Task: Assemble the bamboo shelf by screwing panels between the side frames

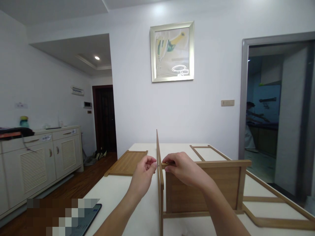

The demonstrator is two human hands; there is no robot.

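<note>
The right hand (183, 168) has its grip pinched on the top corner of a brown wood panel (201, 190), standing on the white worktop (133, 203). The left hand (142, 173) has a narrow grip beside a thin upright wood piece (161, 203); I cannot tell if it holds anything

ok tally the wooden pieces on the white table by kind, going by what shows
Filled panels: 2 (lying panel, standing panel)
Open frame, apparently one piece, partly hidden: 1
Edge-on upright piece, filled or open unclear: 1
Total: 4
</note>
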